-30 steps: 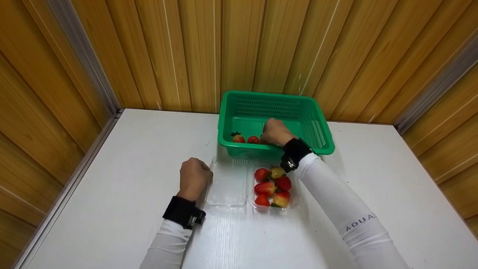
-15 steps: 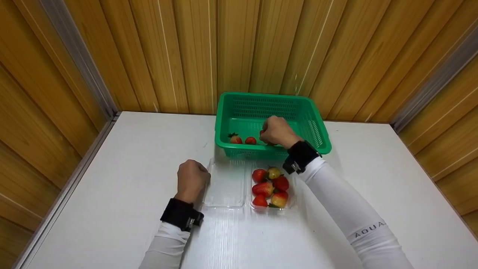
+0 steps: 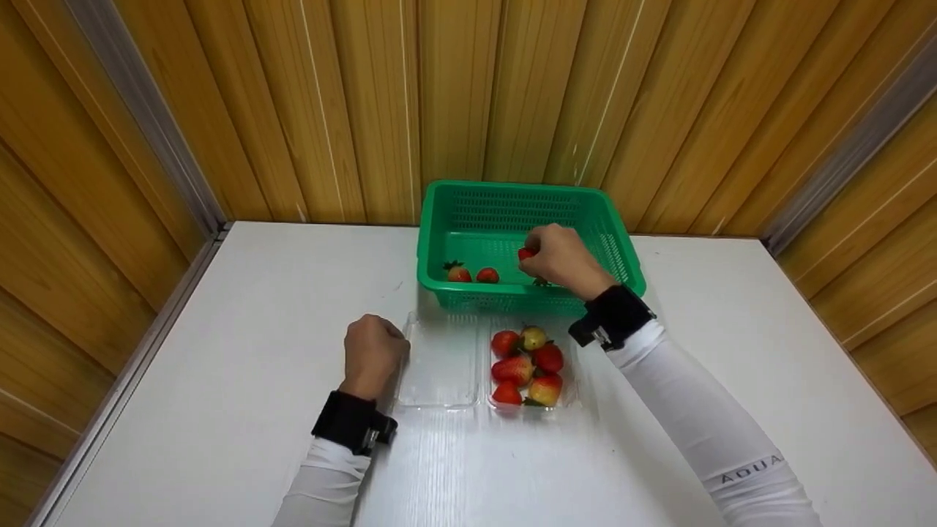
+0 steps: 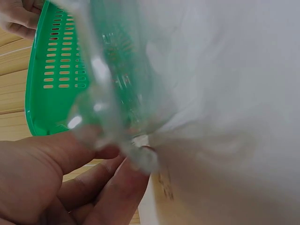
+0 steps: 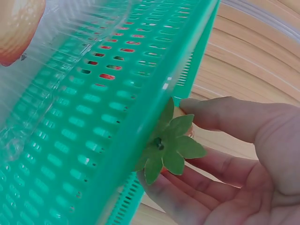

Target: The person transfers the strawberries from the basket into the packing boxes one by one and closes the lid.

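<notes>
In the head view my left hand [image 3: 372, 355] is at the left edge of a clear plastic clamshell box [image 3: 441, 366] lying unfolded on the table; the left wrist view has thumb and fingers pinching its rim [image 4: 136, 145]. My right hand [image 3: 562, 260] is over the front right part of a green basket [image 3: 468, 288], holding a red strawberry [image 3: 525, 253]. Seen from the right wrist, that strawberry's leafy green cap [image 5: 173, 145] shows between thumb and fingers, close to the basket's rim. Several strawberries [image 3: 512, 370] fill much of the box's right half.
Inside the basket, a strawberry with leaves [image 3: 458, 272] and a smaller red one [image 3: 487, 275] lie at the front left. More green leaves [image 3: 542, 282] peek out below my right hand. Wood-panelled walls [image 3: 366, 110] stand behind and beside the white table [image 3: 293, 293].
My right hand has risen a little and shifted right, bringing the strawberry into sight. My left hand stays on the box's edge. The whole head view has drifted slightly.
</notes>
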The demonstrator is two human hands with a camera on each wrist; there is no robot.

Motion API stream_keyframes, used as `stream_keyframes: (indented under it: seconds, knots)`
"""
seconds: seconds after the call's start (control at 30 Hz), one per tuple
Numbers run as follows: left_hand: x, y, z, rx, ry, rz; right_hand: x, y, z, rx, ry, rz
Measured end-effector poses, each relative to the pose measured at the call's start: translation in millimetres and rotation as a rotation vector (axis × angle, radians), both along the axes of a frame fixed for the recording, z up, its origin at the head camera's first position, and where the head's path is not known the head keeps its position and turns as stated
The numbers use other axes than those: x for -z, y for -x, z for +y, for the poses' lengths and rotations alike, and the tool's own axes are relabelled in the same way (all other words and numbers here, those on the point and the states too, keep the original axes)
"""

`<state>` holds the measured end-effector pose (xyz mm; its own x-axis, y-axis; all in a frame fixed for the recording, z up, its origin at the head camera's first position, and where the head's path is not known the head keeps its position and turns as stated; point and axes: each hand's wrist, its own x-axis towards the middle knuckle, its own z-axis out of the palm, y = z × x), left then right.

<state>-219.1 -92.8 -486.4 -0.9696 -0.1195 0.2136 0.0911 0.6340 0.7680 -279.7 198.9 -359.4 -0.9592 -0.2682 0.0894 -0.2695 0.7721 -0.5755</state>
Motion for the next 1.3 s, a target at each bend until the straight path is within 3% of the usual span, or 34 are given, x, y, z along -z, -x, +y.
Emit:
stream_keyframes:
  seconds: [0.2,0.87,1.3]
  knots:
    - [0.9,1.2,-1.4,-0.009,0.027,0.01,-5.2,-12.1,1,0.01,-0.052,0.057]
    - [-1.6,1.3,-0.9,-0.009,0.012,-0.037,-7.4,-37.7,7,-0.011,-0.064,0.097]
    - [-0.3,1.3,-0.8,0.01,0.009,0.04,-5.5,-46.2,13,-0.019,-0.081,0.1]
